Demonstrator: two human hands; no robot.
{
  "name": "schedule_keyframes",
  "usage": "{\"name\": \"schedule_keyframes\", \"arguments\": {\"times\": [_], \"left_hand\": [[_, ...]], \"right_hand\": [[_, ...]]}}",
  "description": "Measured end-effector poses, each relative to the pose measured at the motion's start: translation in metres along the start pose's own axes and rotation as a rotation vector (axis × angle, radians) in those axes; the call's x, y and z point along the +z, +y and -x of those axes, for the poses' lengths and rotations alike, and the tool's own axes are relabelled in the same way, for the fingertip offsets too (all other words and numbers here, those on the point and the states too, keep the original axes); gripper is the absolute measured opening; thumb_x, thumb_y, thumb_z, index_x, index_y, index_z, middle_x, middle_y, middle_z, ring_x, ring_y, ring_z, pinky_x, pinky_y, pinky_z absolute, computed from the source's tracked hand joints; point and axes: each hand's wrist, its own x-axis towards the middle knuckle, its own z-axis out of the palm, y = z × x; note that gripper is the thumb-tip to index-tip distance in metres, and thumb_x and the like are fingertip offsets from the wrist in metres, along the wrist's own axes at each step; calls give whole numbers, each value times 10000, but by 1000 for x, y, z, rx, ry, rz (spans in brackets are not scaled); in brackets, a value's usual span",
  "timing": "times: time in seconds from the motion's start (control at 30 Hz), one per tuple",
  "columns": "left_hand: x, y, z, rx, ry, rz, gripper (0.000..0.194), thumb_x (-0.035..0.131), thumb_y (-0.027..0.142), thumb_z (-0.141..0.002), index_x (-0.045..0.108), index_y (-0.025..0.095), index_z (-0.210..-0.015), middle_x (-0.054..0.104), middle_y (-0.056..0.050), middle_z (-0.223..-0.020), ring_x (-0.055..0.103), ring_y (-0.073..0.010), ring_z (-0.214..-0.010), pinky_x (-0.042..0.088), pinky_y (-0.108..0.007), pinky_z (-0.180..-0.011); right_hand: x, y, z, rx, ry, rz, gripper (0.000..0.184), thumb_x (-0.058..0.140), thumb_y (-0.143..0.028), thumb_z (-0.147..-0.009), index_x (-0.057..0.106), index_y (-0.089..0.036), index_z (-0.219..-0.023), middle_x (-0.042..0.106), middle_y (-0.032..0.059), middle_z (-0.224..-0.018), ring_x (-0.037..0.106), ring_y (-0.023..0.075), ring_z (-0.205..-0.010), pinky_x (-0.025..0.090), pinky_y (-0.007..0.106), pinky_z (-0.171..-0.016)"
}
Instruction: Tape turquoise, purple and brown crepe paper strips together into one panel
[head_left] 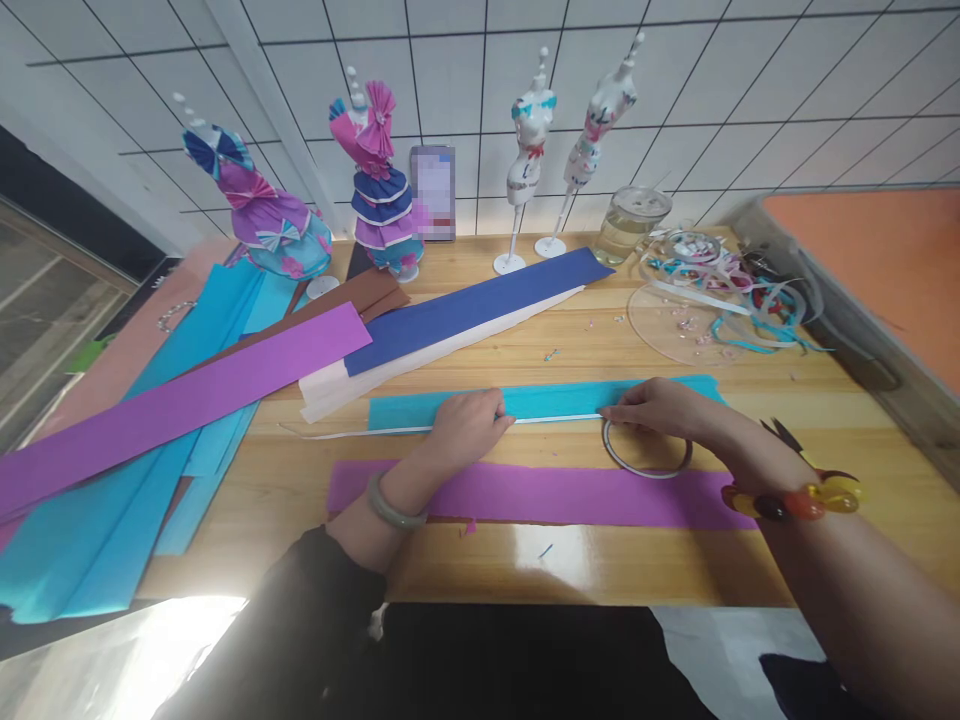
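A turquoise crepe paper strip (555, 400) lies crosswise on the wooden table. Along its near edge runs a narrow white tape (559, 419), whose loose end trails past the paper on the left. My left hand (471, 425) is closed, thumb and fingers pressed on the tape at the paper's edge. Farther right, my right hand (660, 405) pinches the tape near its roll, a thin ring (649, 473) tilted under the palm. A purple crepe paper strip (555, 495) lies nearer to me, partly under the ring and my left forearm.
Long turquoise and purple paper strips (187, 405) overlap at left; a navy strip (480, 310) lies behind. Two dressed mini mannequins (379, 200), a phone (433, 195), two bare mannequins (529, 150) and a glass jar (634, 222) line the wall. Ribbons (757, 290) pile at right.
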Motion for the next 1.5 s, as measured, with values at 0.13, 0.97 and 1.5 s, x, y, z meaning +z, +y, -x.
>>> {"name": "schedule_keyframes", "arguments": {"times": [0.13, 0.97, 1.5], "left_hand": [[2, -1, 0, 12, 19, -2, 154, 499, 359, -865, 567, 221, -862, 674, -7, -875, 620, -190, -837, 404, -280, -682], [1, -1, -1, 20, 34, -20, 143, 499, 351, -851, 559, 222, -849, 670, -2, -853, 615, -188, -812, 378, -271, -639], [-15, 2, -4, -39, -131, 106, 130, 498, 270, -802, 608, 218, -847, 652, 5, -800, 579, -148, -706, 363, -237, -585]], "right_hand": [[0, 0, -2, 12, -3, 12, 424, 564, -586, -675, 507, -207, -495, 482, -11, -475, 424, 118, -483, 323, 280, -494], [1, -14, 0, 29, 28, 237, 372, 493, -493, -751, 515, -206, -516, 509, 9, -521, 466, 141, -526, 316, 278, -517], [1, -15, 2, -33, 7, 342, 358, 441, -456, -828, 628, -196, -667, 634, 73, -663, 575, 182, -630, 354, 272, -539]]}}
